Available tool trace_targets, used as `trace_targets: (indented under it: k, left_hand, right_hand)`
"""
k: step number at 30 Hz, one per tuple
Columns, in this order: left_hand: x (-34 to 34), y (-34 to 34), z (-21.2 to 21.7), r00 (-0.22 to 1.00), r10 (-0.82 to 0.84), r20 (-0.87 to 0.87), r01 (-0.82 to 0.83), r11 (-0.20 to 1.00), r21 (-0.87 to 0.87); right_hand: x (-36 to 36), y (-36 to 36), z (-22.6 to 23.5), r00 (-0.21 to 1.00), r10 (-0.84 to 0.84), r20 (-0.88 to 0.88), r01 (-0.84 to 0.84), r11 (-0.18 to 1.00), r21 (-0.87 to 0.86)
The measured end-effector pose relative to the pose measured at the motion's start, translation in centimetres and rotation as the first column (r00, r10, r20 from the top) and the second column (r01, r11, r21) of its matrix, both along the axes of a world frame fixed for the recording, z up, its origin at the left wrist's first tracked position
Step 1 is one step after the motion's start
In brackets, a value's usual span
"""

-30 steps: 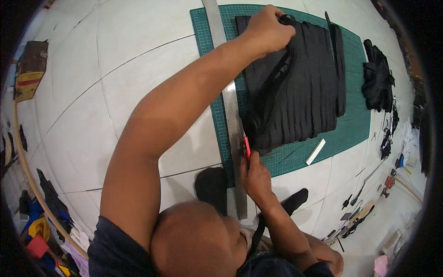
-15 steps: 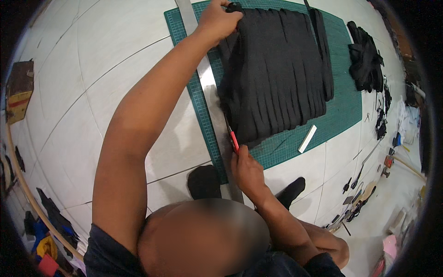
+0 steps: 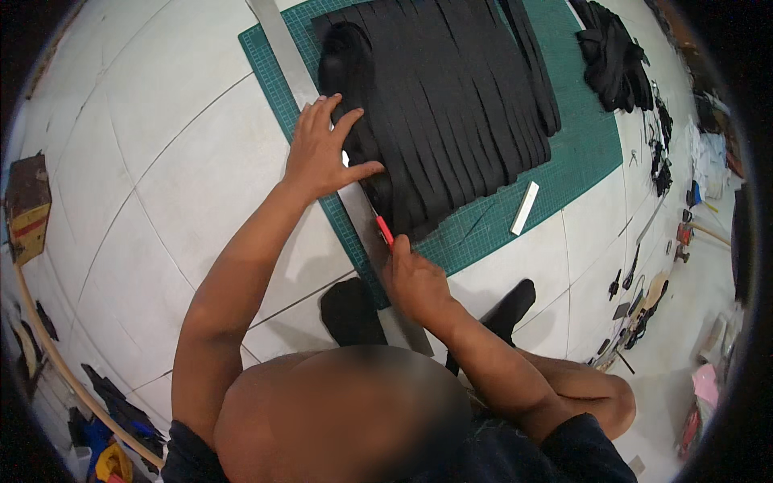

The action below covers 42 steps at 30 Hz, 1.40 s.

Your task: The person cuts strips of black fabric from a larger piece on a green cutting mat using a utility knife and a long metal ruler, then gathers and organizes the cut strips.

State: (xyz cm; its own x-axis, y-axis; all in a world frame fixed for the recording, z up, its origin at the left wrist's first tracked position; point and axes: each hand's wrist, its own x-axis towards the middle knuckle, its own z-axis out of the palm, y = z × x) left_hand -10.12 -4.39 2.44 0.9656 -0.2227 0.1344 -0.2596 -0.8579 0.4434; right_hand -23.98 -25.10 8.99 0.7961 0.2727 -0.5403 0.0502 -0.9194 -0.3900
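Observation:
Black fabric (image 3: 451,105), slit into several long strips, lies on a green cutting mat (image 3: 592,149). Along its left side runs a long flat metal ruler (image 3: 283,58). My left hand (image 3: 326,153) rests with spread fingers over the ruler and the fabric's bunched left edge; it grips nothing. My right hand (image 3: 417,283) is closed around a red utility knife (image 3: 384,229), its thin blade pointing away from me beside the ruler, at the near left corner of the fabric. Where the blade's tip ends is hard to make out against the black cloth.
A small white bar (image 3: 524,208) lies on the mat, right of the near fabric edge. Beyond the mat's right side is a heap of black strips (image 3: 613,60). Scattered tools lie on the tiled floor at right. A worn box (image 3: 28,208) stands at far left. My feet are near the mat.
My left hand has let go of the fabric's far left corner and come nearer, opening over the ruler. My right hand keeps the knife near the same corner. The view has shifted slightly.

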Motion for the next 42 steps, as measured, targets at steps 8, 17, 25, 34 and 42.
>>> trace_targets:
  k: [8,17,25,34,42]
  left_hand:
    - [-0.1,0.0,-1.5,0.999,0.020,-0.033,-0.018,0.999,0.039]
    - [0.1,0.1,-1.8,1.000,0.017,-0.010,-0.017,1.000,0.016]
    - [0.2,1.0,-0.6,0.996,0.065,-0.065,-0.081,0.955,-0.284]
    - [0.3,6.6,-0.5,0.752,0.649,-0.116,-0.565,0.543,-0.621]
    - [0.7,9.7,-2.2,0.710,0.682,-0.172,-0.638,0.522,-0.566]
  right_hand:
    - [-5.2,-3.6,1.6,0.992,0.000,-0.126,-0.001,1.000,-0.013]
    - [-9.7,-7.5,3.3,0.961,0.023,-0.277,-0.063,0.989,-0.136]
    - [-8.0,-6.4,2.6,0.922,-0.314,-0.225,0.338,0.938,0.080]
    - [-9.4,-3.8,-1.3,0.957,-0.282,-0.066,0.288,0.952,0.109]
    - [-2.6,4.4,-0.4,0.919,-0.389,0.070,0.304,0.809,0.503]
